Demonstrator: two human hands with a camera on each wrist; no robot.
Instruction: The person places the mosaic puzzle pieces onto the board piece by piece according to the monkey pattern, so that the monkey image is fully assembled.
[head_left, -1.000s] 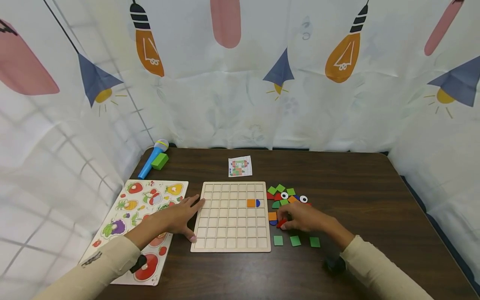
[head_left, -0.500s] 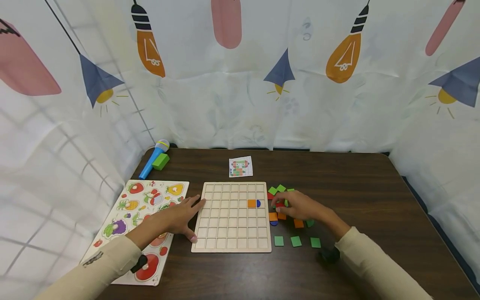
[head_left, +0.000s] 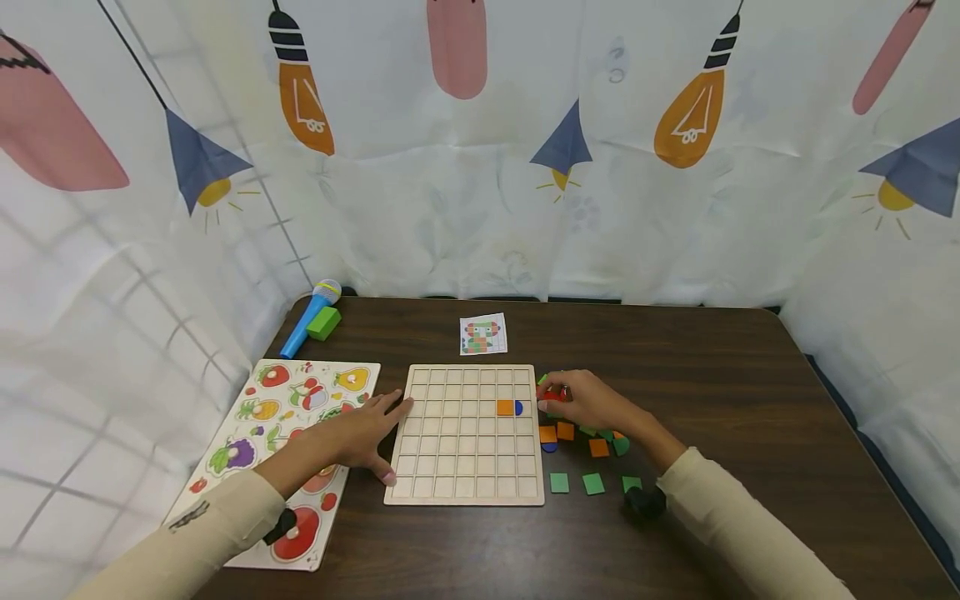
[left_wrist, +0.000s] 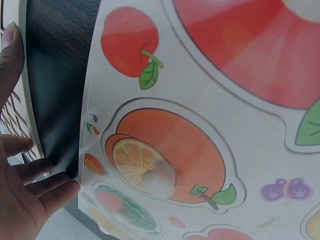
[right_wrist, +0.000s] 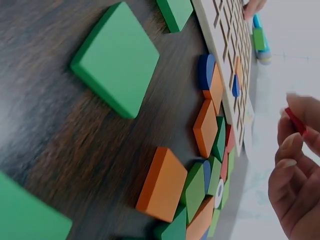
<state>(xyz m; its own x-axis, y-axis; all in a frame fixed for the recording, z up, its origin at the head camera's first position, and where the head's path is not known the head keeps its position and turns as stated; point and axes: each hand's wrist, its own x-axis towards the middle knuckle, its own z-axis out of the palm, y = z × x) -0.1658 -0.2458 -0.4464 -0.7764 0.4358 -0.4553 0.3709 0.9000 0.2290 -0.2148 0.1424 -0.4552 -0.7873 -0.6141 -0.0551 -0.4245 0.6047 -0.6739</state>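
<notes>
A wooden grid board (head_left: pixel 450 450) lies in front of me. On it sit an orange square tile (head_left: pixel 506 407) and, at its right, a blue half-circle tile (head_left: pixel 518 407). My left hand (head_left: pixel 365 433) rests on the board's left edge with thumb and fingers spread. My right hand (head_left: pixel 592 400) is just beyond the board's right edge, over the far part of the loose tiles. Between its thumb and fingers it pinches a small red tile (right_wrist: pixel 296 121), seen edge-on in the right wrist view; its full shape is hidden there.
Several loose tiles, such as an orange one (right_wrist: pixel 162 185) and a green square (right_wrist: pixel 117 60), lie right of the board. A patterned card (head_left: pixel 483 333) lies behind it. At left are a fruit puzzle (left_wrist: pixel 200 95), a blue toy microphone (head_left: pixel 300 325) and a green block (head_left: pixel 324 323).
My right hand has moved away from me and slightly left across the loose tiles with the red tile, uncovering orange and green tiles nearer me. My left hand stays on the board's edge.
</notes>
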